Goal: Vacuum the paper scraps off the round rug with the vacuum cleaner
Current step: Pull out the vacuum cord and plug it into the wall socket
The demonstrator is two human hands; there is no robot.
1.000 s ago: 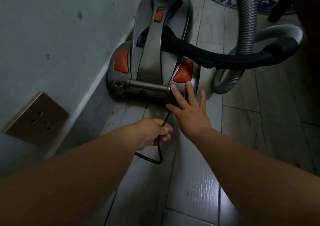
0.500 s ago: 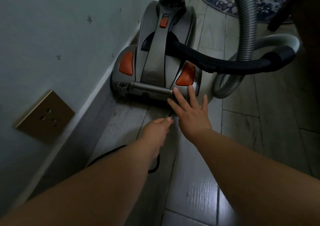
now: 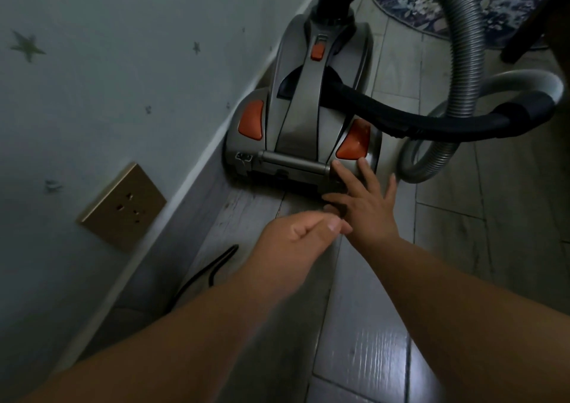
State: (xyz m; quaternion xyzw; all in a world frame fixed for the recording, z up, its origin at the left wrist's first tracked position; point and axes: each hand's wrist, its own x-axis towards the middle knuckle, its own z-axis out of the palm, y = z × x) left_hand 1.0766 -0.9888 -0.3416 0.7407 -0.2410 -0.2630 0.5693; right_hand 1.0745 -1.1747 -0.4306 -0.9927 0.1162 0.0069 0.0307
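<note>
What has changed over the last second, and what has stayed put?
The left hand moved forward to the vacuum cleaner, fingers curled; more cord now lies looped by the wall. The right hand stayed spread against the vacuum's rear, and the vacuum stayed put.

Home interior, dim. Star-stickered wall (image 3: pixel 92 79) with brass socket (image 3: pixel 121 207) at left; plank floor (image 3: pixel 493 248). Floral rug (image 3: pixel 431 4) upper right.

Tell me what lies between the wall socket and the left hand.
Head view: grey skirting and a strip of floor. A loop of black cord lies on that floor, just on the person's side of the line from socket to left hand.
</note>
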